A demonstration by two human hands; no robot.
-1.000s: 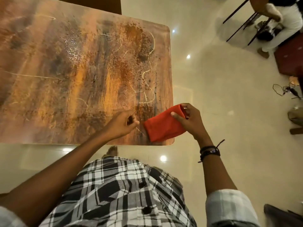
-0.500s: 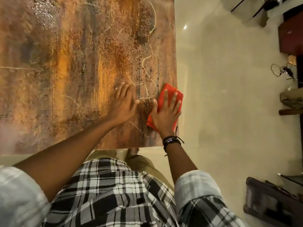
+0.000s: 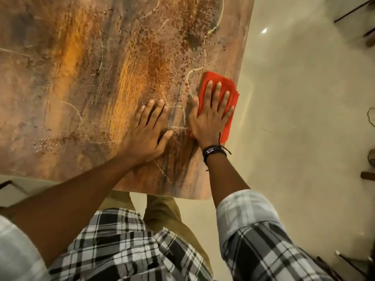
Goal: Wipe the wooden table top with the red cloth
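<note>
The wooden table top (image 3: 91,78) fills the upper left, streaked brown and orange with pale scratch lines and dark specks. A folded red cloth (image 3: 218,82) lies flat near its right edge. My right hand (image 3: 211,116) presses down on the cloth with straight, spread fingers and covers most of it. To its left, my left hand (image 3: 148,130) rests flat on the bare wood, fingers straight, apart from the cloth.
The table's right edge (image 3: 244,78) runs just beside the cloth, and its near edge (image 3: 162,191) is by my legs. Pale glossy floor (image 3: 304,118) lies to the right. Dark furniture legs (image 3: 353,11) and a cable (image 3: 371,116) sit at the far right.
My right hand laid the cloth down, flattened onto it, then slid it a little farther up the table. My left hand opened from a loose curl and lies flat on the wood.
</note>
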